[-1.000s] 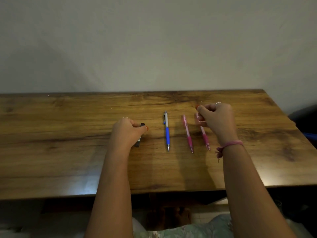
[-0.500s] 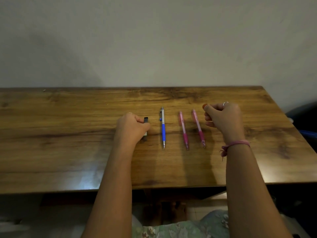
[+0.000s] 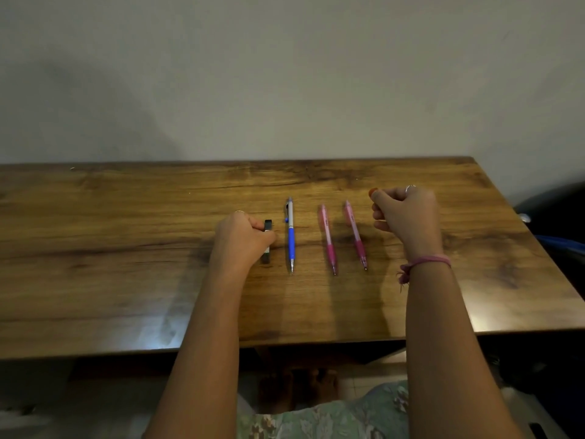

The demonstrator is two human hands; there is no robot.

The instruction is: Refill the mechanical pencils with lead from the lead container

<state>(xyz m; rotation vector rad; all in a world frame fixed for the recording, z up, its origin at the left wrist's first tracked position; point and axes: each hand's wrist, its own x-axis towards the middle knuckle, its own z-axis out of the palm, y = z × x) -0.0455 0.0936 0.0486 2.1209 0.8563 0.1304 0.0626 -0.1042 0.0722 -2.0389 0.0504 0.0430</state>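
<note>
Three mechanical pencils lie side by side on the wooden table [image 3: 126, 280], tips toward me: a blue and white pencil [image 3: 290, 236], a pink pencil [image 3: 327, 239] and a second pink pencil [image 3: 356, 234]. Just left of the blue pencil lies the small black lead container [image 3: 267, 224]. My left hand [image 3: 240, 239] grips the container, fingers and thumb curled over its middle, so only its two ends show. My right hand [image 3: 406, 217] hovers just right of the second pink pencil, fingers curled into a loose fist with nothing in it.
A plain wall rises right behind the table's back edge. A dark object [image 3: 557, 217] with a blue part sits beyond the right edge. My lap in patterned cloth [image 3: 332, 419] shows below the near edge.
My right hand has drawn away to the right from above the second pink pencil, which now lies fully uncovered. My left hand stays on the lead container.
</note>
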